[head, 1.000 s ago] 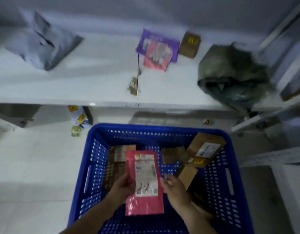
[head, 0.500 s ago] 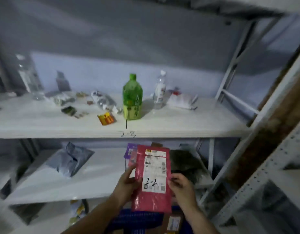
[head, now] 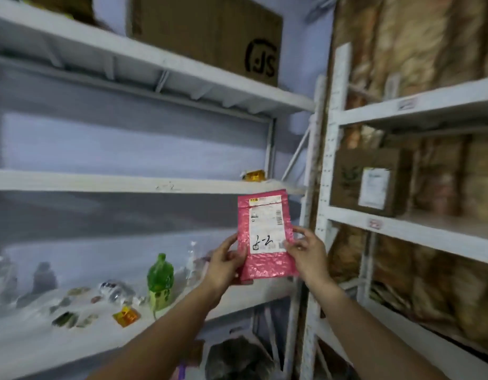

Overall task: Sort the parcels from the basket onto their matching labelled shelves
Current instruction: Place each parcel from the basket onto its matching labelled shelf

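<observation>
I hold a pink padded mailer (head: 267,266) upright in front of the white shelving. Its white label carries a handwritten mark reading like "2-2", seen upside down. My left hand (head: 226,260) grips its lower left edge and my right hand (head: 306,249) grips its right edge. The mailer hangs in the air just below the edge of the second shelf from the top (head: 100,185), near the upright post. The basket is out of view.
A green bottle (head: 160,281), a clear bottle (head: 192,259) and small packets lie on the lower shelf (head: 31,344). A big cardboard box (head: 207,34) sits on the top shelf. The right-hand rack holds a labelled brown box (head: 369,182). A dark bag (head: 237,357) lies below.
My view has swung up from the basket to the upper shelves. Both hands have raised the pink mailer, still held the same way.
</observation>
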{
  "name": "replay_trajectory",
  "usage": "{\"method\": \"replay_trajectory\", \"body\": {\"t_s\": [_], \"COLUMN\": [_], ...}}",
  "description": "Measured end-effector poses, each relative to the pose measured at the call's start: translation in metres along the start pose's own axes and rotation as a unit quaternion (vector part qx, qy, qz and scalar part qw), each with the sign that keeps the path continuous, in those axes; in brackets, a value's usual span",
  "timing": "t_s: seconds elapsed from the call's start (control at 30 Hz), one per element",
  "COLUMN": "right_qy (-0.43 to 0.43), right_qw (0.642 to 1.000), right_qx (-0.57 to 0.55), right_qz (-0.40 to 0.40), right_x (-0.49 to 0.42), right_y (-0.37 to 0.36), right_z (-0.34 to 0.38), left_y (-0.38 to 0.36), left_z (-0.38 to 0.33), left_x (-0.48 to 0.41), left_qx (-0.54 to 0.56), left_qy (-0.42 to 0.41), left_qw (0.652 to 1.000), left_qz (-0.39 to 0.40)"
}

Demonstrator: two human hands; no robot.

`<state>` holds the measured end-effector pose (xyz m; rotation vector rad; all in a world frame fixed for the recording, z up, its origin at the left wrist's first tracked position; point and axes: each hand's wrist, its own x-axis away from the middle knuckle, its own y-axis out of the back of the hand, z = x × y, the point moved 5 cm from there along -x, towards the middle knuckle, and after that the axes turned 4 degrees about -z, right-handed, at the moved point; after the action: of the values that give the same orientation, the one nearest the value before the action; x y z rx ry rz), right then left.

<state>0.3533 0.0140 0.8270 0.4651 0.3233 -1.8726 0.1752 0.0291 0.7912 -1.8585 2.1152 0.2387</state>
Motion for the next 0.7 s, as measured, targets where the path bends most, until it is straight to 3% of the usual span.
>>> {"method": "replay_trajectory", "body": {"t_s": [0.2,0.43,0.7], "right_qy": [0.069,0.061,0.193], "right_qw": [0.994,0.986,0.951], "right_qx": [0.012,0.076,0.173], "right_qz": [-0.088,-0.133,-0.172], "right_x": [0.011,-0.001,-0.062], "right_y": [0.090,0.185,0.274], "right_z": [0.048,0.064,0.130], "left_y": [-0.089,-0.183,-0.294], "left_z": [-0.049,-0.093,-0.157], "left_x": [0.006,-0.011,-0.076], "left_qx": [0.020,0.071,0.104], "left_qy": [-0.072,-0.126,-0.179], "left_qw": [0.997,0.988,0.975], "left_qz": [0.027,0.058,0.081]}}
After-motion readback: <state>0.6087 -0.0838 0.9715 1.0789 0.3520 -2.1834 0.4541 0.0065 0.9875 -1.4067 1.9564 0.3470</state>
